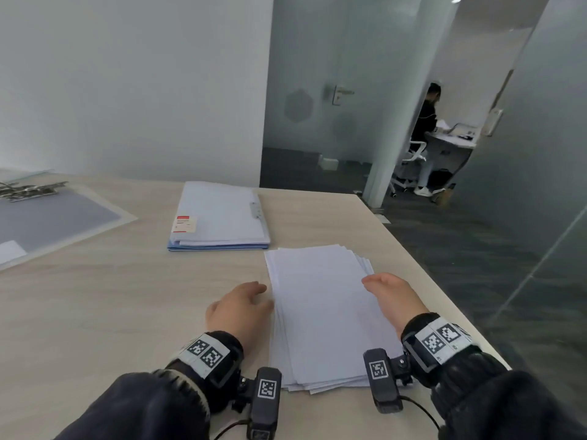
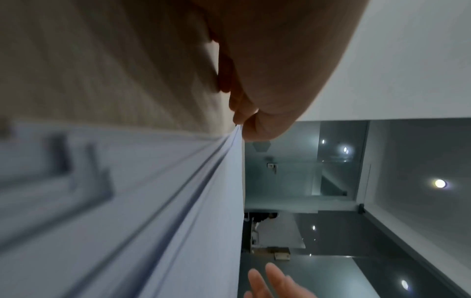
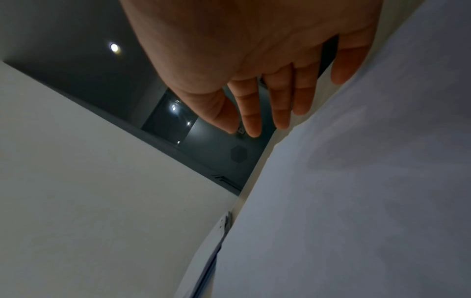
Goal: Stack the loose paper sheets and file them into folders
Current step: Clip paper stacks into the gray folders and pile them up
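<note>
A loosely squared stack of white paper sheets [image 1: 324, 312] lies on the wooden table [image 1: 111, 296], its edges slightly fanned. My left hand [image 1: 241, 309] rests on the table at the stack's left edge, and its fingertips [image 2: 235, 113] touch that edge with the thumb just above it. My right hand [image 1: 394, 296] is at the stack's right edge, fingers [image 3: 280, 104] straight and together, holding nothing. A blue folder [image 1: 219, 217] filled with sheets lies closed just beyond the stack.
A clear folder [image 1: 54, 220] with a metal clip [image 1: 28, 188] lies at the far left of the table. The table's right edge [image 1: 444, 281] runs close to my right hand. Beyond it are glass walls, and a person sits at a desk [image 1: 425, 122].
</note>
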### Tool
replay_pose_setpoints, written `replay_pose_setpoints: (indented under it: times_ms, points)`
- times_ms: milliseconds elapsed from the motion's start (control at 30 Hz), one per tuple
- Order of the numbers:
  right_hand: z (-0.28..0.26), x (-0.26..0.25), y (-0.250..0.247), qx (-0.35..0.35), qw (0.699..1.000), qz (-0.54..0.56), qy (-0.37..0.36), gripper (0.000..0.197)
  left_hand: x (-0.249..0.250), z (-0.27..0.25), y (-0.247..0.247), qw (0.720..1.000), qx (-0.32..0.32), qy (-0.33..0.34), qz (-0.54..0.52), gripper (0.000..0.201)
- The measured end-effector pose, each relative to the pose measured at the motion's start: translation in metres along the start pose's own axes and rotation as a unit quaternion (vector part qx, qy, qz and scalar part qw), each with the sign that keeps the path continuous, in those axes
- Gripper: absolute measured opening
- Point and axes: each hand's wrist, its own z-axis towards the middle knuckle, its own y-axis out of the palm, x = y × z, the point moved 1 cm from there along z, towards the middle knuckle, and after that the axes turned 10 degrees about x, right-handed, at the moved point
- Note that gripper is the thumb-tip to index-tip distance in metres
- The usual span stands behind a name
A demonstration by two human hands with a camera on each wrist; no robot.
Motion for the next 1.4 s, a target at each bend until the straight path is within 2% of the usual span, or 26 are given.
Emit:
replay_pose_setpoints:
  times_ms: [67, 133, 333, 700, 833, 967, 1133, 1233, 1400]
  points:
    - [0.000, 0.009, -0.009, -0.010, 0.999, -0.032, 0.002, 0.013, 0.009, -0.006, 0.009, 0.996, -0.015, 0.042, 0.073, 0.044]
    - [0.001, 0.013, -0.014, -0.019, 0.999, -0.046, 0.006, 0.011, 0.011, -0.007, 0.014, 0.993, -0.036, 0.054, 0.102, 0.046]
    - [0.004, 0.018, -0.013, -0.048, 0.993, -0.106, 0.007, 0.018, 0.011, -0.009, 0.012, 0.992, -0.035, 0.050, 0.109, 0.055]
    - [0.004, 0.017, -0.014, -0.058, 0.986, -0.157, -0.022, 0.014, 0.010, -0.011, 0.010, 0.990, -0.044, 0.058, 0.122, 0.057]
    - [0.001, 0.017, -0.012, -0.069, 0.976, -0.206, -0.029, 0.017, 0.010, -0.010, 0.010, 0.990, -0.042, 0.058, 0.125, 0.056]
    - [0.002, 0.018, -0.012, -0.080, 0.961, -0.262, -0.035, 0.030, 0.011, -0.010, 0.009, 0.990, -0.046, 0.059, 0.123, 0.056]
    - [-0.007, 0.011, -0.006, -0.089, 0.928, -0.356, -0.061, 0.027, 0.010, -0.008, 0.011, 0.989, -0.051, 0.061, 0.121, 0.056]
    - [-0.008, 0.008, -0.002, -0.107, 0.938, -0.321, -0.069, 0.027, 0.008, -0.006, 0.011, 0.991, -0.053, 0.056, 0.106, 0.049]
    - [-0.008, 0.003, -0.002, -0.107, 0.968, -0.215, -0.069, 0.021, 0.013, -0.009, 0.001, 0.996, -0.046, 0.035, 0.063, 0.023]
